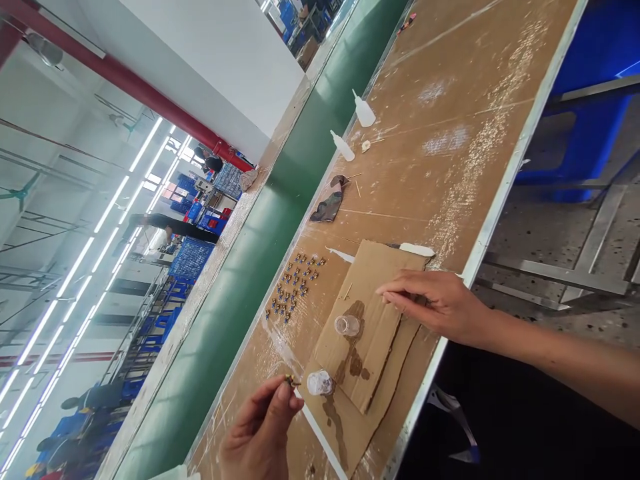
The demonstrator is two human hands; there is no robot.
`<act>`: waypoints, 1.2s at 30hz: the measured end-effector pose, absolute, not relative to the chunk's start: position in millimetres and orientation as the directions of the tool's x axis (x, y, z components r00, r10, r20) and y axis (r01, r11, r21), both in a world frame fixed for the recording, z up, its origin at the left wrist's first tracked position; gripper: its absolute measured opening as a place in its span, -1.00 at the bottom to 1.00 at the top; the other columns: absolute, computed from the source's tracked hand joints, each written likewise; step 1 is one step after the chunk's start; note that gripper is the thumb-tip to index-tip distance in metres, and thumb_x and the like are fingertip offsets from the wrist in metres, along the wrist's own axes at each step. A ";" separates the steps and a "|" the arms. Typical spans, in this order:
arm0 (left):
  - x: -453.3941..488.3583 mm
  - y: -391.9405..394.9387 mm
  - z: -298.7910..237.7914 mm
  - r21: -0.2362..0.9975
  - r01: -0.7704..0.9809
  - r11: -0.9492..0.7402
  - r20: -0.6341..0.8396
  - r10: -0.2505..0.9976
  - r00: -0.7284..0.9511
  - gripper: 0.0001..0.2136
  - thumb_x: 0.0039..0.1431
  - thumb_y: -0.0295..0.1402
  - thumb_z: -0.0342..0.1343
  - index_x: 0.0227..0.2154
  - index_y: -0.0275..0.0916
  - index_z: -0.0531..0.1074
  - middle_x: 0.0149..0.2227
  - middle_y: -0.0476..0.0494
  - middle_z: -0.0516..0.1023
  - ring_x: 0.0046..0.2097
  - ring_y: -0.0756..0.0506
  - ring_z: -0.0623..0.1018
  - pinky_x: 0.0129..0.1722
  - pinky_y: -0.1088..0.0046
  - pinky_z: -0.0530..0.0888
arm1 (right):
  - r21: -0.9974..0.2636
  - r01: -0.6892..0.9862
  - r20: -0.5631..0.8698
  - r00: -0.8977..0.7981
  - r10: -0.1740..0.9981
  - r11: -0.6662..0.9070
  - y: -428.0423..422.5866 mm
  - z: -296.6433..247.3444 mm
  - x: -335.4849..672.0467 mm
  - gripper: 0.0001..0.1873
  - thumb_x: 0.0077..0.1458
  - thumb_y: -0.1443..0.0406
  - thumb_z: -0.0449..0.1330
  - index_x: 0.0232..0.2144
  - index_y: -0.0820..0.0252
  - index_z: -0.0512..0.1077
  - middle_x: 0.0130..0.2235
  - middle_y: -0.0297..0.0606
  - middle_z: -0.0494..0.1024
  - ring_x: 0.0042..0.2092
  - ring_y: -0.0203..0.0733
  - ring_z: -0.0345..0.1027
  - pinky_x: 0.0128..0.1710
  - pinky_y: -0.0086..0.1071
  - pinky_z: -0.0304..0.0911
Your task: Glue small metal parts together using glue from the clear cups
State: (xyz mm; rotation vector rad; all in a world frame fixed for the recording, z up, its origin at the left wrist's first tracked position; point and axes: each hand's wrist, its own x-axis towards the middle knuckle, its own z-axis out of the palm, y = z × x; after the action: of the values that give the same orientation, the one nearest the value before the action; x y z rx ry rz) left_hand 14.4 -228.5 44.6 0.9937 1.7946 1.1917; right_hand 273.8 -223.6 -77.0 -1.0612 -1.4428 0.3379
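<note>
My left hand (265, 423), low in the view, pinches a small gold-and-dark part (290, 381) between thumb and finger. Close to its fingertips stands a small clear jar (320, 383). A second clear jar (347, 325) is on the upper cardboard sheet (367, 273), among dark wet stains. Above the right side of that sheet is my right hand (435, 301), thumb and fingertips pressed together; whatever is between them is too small to make out. Several similar small gold-and-blue parts (293, 290) lie grouped on the table to the left of the cardboard. A thin wooden stick (347, 291) rests on the sheet.
Two white nozzle bottles (364, 110) (343, 147) and a camouflage cloth scrap (330, 203) lie farther up the brown-covered table (400, 193). A white-handled tool (417, 250) touches the cardboard's far edge. A green conveyor belt (255, 250) runs alongside. Scissors (453, 413) are below the table edge.
</note>
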 end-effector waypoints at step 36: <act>48.5 -179.4 9.9 -0.184 0.879 -0.440 -0.128 0.897 0.422 -0.80 0.04 -0.56 -0.01 -0.52 -0.22 0.48 -0.44 -0.12 0.51 -0.32 -0.12 0.46 -0.29 0.36 0.33 | -0.755 0.359 0.632 0.180 0.753 0.548 -223.2 -79.1 274.2 -0.83 0.21 0.35 0.05 -0.29 0.23 0.45 -0.45 -0.30 0.47 -0.44 -0.40 0.31 -0.44 -0.51 0.17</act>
State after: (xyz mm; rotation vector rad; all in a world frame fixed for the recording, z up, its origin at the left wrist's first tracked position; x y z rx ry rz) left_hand 48.5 -179.4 9.9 2.7230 1.7048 -0.3358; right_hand 274.2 -223.2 -79.1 -1.0296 -1.4246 0.3626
